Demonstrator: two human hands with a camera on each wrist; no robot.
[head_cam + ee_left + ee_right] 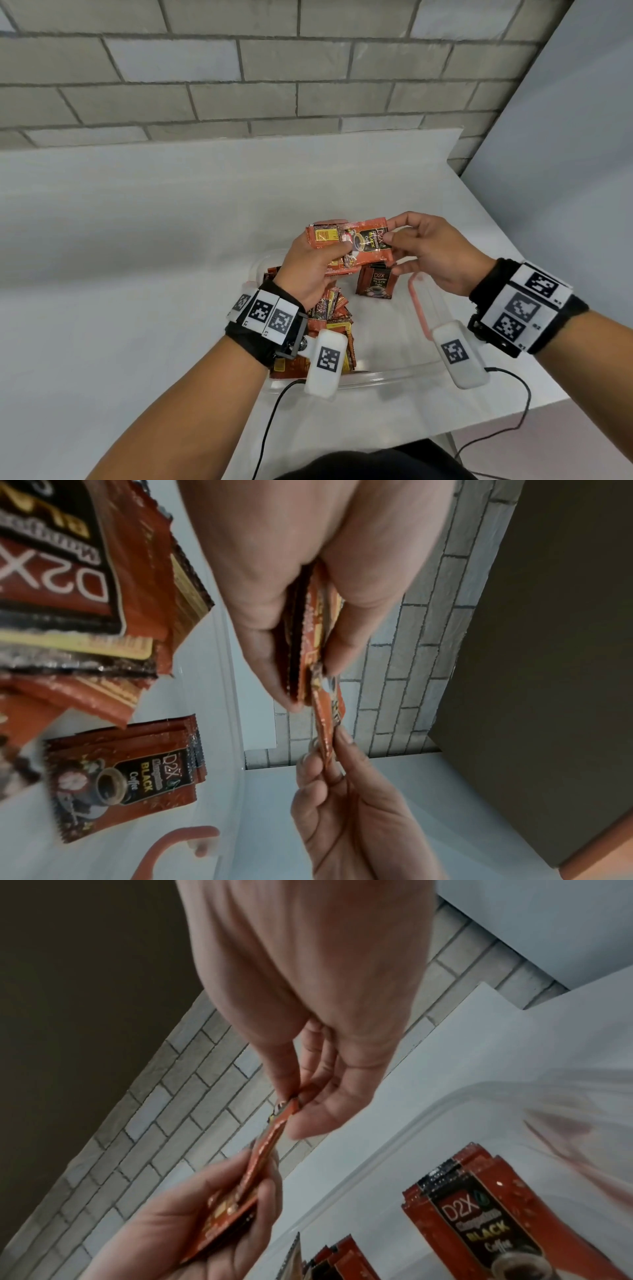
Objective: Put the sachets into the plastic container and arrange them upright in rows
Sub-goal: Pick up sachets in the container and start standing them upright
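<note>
Above the clear plastic container (390, 375), the left hand (310, 270) grips red foil sachets (329, 240) lying sideways; the right hand (431, 251) pinches the top sachet's (371, 240) near end

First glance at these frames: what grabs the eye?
Both hands meet above the clear plastic container: the left hand grips a stack of red sachets, the right hand pinches the top one's end. Inside, a small bunch stands upright at the far side; a loose heap lies left.

Before you, a pale grey table (171, 222) against the brick wall bears one clear plastic container (394, 373) near its front edge.
</note>
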